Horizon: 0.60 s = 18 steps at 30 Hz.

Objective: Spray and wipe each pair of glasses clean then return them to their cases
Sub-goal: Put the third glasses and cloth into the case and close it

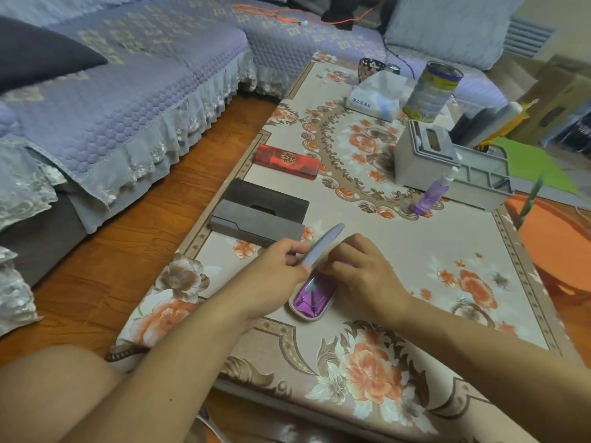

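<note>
Four glasses cases on the table: a red one [287, 161] mid-frame, two dark grey ones [267, 197] [256, 226] just below it, plus an open purple-lined one [315, 294] at centre. One purple spray bottle [433, 192] right of centre, one tissue pack [374, 99] and one tall tin [431, 91] up top. Two hands [278, 266] [364, 270].

Right hand [361, 270] is covering the far half of the open case [315, 297]; fingertips not visible, contents inside the purple lining not readable. Left hand [281, 266] fingers are hiding the lower end of the raised lid [323, 243]. Both forearms are getting cut off at the bottom edge. Orange stool [556, 247] is running off the right edge. Cup [371, 68] behind the tissue box [374, 97], upper middle, is partly blocked. Print on the can [430, 91] is too blurred to read.
</note>
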### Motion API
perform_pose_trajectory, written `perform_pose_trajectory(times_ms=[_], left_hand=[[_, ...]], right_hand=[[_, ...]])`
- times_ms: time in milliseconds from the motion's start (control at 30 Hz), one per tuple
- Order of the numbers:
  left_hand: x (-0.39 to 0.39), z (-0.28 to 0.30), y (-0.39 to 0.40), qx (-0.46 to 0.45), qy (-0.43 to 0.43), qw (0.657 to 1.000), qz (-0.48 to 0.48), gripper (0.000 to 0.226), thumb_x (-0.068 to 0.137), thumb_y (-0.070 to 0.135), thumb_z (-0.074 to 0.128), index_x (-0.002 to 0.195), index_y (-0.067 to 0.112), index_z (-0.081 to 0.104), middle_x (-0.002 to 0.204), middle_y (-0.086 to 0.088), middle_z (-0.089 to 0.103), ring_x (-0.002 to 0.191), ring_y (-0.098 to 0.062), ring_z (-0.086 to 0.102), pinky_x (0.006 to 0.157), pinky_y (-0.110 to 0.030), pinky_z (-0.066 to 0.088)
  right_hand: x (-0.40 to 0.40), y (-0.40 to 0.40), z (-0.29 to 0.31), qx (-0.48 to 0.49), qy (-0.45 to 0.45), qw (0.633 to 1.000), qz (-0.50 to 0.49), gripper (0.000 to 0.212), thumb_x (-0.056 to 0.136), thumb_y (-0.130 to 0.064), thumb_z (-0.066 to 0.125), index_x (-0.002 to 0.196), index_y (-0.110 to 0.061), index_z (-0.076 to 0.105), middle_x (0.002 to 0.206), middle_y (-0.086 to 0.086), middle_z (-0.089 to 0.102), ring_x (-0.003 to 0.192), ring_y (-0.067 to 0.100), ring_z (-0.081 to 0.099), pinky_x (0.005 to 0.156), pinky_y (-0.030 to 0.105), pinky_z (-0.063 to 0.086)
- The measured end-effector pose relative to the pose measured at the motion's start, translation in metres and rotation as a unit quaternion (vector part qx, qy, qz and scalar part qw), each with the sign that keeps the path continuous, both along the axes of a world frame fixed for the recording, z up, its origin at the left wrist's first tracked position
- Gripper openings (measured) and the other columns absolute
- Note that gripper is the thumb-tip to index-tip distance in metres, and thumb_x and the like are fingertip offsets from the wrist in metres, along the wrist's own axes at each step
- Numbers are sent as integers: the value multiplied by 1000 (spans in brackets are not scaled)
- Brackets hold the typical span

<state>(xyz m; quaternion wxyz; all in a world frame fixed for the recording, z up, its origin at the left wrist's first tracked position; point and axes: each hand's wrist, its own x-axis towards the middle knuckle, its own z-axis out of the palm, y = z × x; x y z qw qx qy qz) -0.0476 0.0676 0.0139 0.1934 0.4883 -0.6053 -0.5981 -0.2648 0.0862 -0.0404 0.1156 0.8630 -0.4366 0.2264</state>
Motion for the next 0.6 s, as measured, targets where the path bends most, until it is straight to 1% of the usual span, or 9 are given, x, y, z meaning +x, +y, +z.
perform_pose_trajectory(times_ms=[133,200,267,333,433,500,533,600], left_hand=[[-1,-1,0,-10,-6,1000,1,32,103,21,55,133,31,52,105,22,58,93,6,56,71,-13,42],[-1,-1,0,-13,-7,1000,1,32,103,21,55,133,31,51,106,22,58,94,8,56,72,-13,41],[-1,-1,0,-15,-8,1000,1,33,102,21,56,134,30,52,108,21,59,95,7,57,74,-14,43],[-1,-1,0,-17,-10,1000,-3,34,101,22,58,135,29,53,112,17,61,98,3,59,75,-18,45],[-1,-1,1,-23,-17,1000,-7,34,101,22,58,134,30,53,114,15,61,99,-1,60,76,-21,47],[-1,-1,1,-26,-20,999,-7,34,101,22,58,134,31,53,114,16,61,100,0,60,78,-21,47],[-1,-1,1,-27,-22,999,-8,34,101,22,58,134,31,53,114,15,61,100,0,59,78,-21,48],[0,-1,1,-26,-23,999,-11,34,101,22,59,133,32,54,116,14,61,100,-1,60,79,-23,48]], right_hand=[[2,4,-6,-52,-53,997,-15,6,88,-8,74,94,-8,77,94,3,61,76,28,48,63,37,42],[3,5,-9,-70,-58,996,-19,5,90,-6,74,93,-7,77,95,0,56,76,27,46,62,37,41],[3,7,-12,-73,-48,996,-21,8,94,-9,70,94,-7,77,93,3,62,77,26,47,61,38,41],[3,8,-14,-66,-42,997,-22,15,99,-13,64,96,-7,78,89,7,67,79,25,47,62,37,41],[6,6,-9,-53,-54,997,-10,25,102,-18,58,96,-8,79,88,6,68,80,23,45,65,30,37],[4,4,-5,-50,-53,997,7,22,100,-17,60,96,-9,80,90,5,69,80,21,44,69,24,31],[2,3,-4,-49,-51,997,14,19,99,-15,62,96,-8,80,89,5,69,80,21,43,70,24,29],[-2,1,-2,-50,-40,998,20,13,95,-11,67,95,-9,80,88,5,70,78,21,44,67,26,32]])
